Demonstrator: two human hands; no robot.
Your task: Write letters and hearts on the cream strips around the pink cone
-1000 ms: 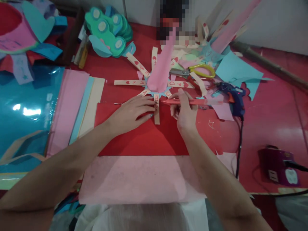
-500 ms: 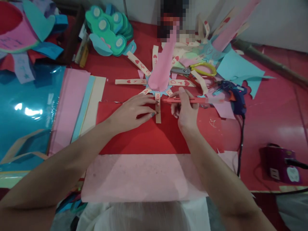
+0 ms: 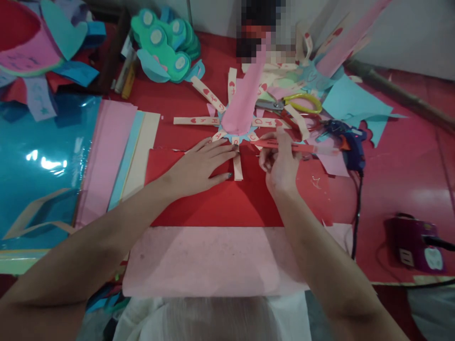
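A pink paper cone (image 3: pixel 243 106) stands on a blue scalloped paper base, with cream paper strips fanning out from it. Red letters and hearts mark most of the strips. My left hand (image 3: pixel 201 168) lies flat with its fingers stretched out, the fingertips resting on the near strip (image 3: pixel 238 169) and covering part of its lettering. In my right hand (image 3: pixel 284 163) is a red marker (image 3: pixel 302 148), gripped between thumb and fingers. Its tip points left, close to the strip lettered C. Red paper (image 3: pixel 209 208) lies under both hands.
Yellow-handled scissors (image 3: pixel 305 100) and a blue glue gun (image 3: pixel 350 142) lie to the right, with a purple power box (image 3: pixel 421 244) nearer. Another pink cone (image 3: pixel 346 45) stands behind. Coloured sheets (image 3: pixel 104 156), a glossy blue packet (image 3: pixel 39 189) and green foam shapes (image 3: pixel 159 42) are leftward.
My left fingers have straightened and now cover more of the near strip's lettering. The marker in my right hand has moved slightly right and up, towards the C strip. The view has shifted slightly.
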